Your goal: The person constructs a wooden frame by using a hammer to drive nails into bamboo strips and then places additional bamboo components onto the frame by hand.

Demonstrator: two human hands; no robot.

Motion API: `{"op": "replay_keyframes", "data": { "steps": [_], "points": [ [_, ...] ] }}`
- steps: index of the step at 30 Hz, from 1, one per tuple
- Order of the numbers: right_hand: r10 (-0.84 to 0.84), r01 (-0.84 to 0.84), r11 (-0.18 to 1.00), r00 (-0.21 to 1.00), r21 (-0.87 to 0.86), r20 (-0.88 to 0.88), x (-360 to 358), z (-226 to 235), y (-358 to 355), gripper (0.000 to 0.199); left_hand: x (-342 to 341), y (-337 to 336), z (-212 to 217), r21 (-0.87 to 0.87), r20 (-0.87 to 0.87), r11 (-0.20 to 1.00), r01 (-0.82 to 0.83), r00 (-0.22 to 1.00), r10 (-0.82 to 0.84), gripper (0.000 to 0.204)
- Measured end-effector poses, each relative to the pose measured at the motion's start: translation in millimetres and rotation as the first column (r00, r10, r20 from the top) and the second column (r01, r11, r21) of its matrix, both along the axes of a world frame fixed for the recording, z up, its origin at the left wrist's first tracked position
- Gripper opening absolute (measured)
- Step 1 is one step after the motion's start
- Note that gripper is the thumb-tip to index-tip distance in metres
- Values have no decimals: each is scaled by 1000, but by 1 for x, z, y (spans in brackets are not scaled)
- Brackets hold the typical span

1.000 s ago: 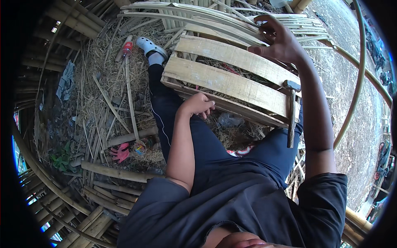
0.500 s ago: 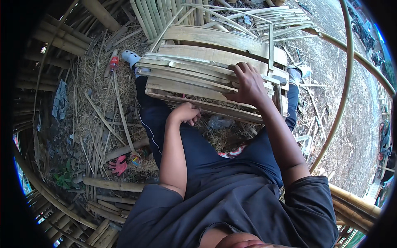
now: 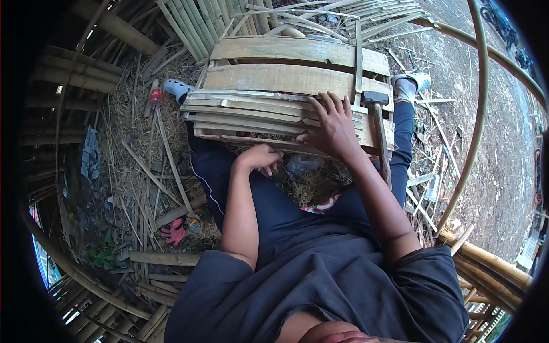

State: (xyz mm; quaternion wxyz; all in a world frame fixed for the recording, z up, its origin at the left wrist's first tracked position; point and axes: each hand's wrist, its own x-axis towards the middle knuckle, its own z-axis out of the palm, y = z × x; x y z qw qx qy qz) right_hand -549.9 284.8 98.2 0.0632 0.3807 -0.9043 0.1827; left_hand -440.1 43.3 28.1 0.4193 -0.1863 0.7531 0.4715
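A low wooden plank bench (image 3: 274, 75) stands between my legs. Several split bamboo strips (image 3: 240, 108) lie side by side along its near part. My right hand (image 3: 334, 127) rests over the right part of these strips, fingers stretched forward and thumb apart, touching them without visibly wrapping round any. My left hand (image 3: 260, 158) is by the bench's near edge, above my left thigh, its fingers curled in with nothing showing in them; its palm is hidden. A hammer (image 3: 376, 99) with a dark head and wooden handle lies at the bench's right end, beside my right forearm.
One upright bamboo strip (image 3: 358, 57) crosses the bench at the right. Cut strips (image 3: 383, 17) are piled beyond it. Left on the straw-covered ground are a red-labelled bottle (image 3: 155, 97), a red glove (image 3: 173, 231) and bamboo pieces. A bent bamboo pole (image 3: 480, 114) curves along the right.
My right hand has shifted slightly and its fingers are more stretched out over the strips. The hammer's head now shows plainly at the right. The view has moved a little; my left hand stays about the same.
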Motion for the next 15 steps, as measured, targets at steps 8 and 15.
{"op": "replay_keyframes", "data": {
  "steps": [8,15],
  "points": [
    [-11,10,1000,1000,24,28,-9,-12,20,85,-6,5,-13,1,13,998,57,998,-57,44],
    [2,21,996,964,-83,266,-30,5,15,50,-4,2,-23,-62,35,994,91,995,-89,44]
  ]
}}
